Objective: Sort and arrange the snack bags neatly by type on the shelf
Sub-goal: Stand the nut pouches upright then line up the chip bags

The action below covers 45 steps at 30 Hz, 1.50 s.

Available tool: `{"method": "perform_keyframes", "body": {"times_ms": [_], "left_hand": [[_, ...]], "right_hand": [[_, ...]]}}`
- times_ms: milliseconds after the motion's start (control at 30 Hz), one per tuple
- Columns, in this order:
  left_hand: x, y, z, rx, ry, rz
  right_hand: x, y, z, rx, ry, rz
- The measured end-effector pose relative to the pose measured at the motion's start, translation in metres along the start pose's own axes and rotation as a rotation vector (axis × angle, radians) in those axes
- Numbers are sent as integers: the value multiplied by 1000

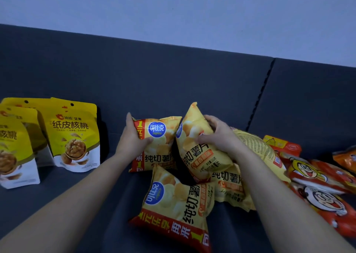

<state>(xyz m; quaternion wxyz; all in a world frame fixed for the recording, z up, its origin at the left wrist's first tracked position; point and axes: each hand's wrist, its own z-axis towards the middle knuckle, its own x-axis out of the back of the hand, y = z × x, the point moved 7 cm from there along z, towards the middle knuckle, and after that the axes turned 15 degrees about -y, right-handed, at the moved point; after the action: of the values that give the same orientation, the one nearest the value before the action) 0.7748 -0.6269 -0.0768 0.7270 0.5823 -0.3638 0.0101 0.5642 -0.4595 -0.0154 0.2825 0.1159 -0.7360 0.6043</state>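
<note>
Several yellow potato chip bags with blue round logos are clustered in the middle of a dark grey sofa seat. My left hand (133, 137) grips the left edge of an upright chip bag (163, 147). My right hand (215, 135) clasps the top of a second chip bag (200, 156), which leans to the right. A third chip bag (177, 206) lies flat in front of them, and another chip bag (229, 187) lies partly hidden under my right arm. Upright yellow-and-white walnut pouches (73, 133) stand in a group at the left.
Red and orange snack bags with a cartoon face (316, 187) lie in a heap at the right. The dark sofa backrest (173, 79) rises behind the bags, with a seam between cushions (264, 91) at the right. A pale wall is above it.
</note>
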Motion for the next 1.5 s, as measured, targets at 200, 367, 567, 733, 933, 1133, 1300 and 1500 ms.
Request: {"method": "perform_keyframes", "body": {"times_ms": [200, 367, 567, 733, 933, 1133, 1300, 1500], "left_hand": [[-5, -1, -3, 29, -20, 29], [-7, -2, -1, 19, 5, 34], [6, -8, -2, 9, 57, 30], [17, -14, -4, 34, 54, 40], [29, -20, -6, 57, 81, 26], [33, -25, -4, 63, 54, -4], [32, -26, -3, 55, 16, -45], [22, -24, 0, 38, -87, -74]], "right_hand": [[-8, 23, 8, 30, 43, -94], [-18, 36, 11, -140, -25, -180], [-28, 53, 14, -108, -23, -155], [-29, 62, 19, -65, 23, 122], [-41, 63, 24, 32, 68, 310], [-60, 68, 28, 67, 53, 321], [-46, 70, 27, 101, 70, 265], [-29, 80, 21, 152, 178, 247]]}}
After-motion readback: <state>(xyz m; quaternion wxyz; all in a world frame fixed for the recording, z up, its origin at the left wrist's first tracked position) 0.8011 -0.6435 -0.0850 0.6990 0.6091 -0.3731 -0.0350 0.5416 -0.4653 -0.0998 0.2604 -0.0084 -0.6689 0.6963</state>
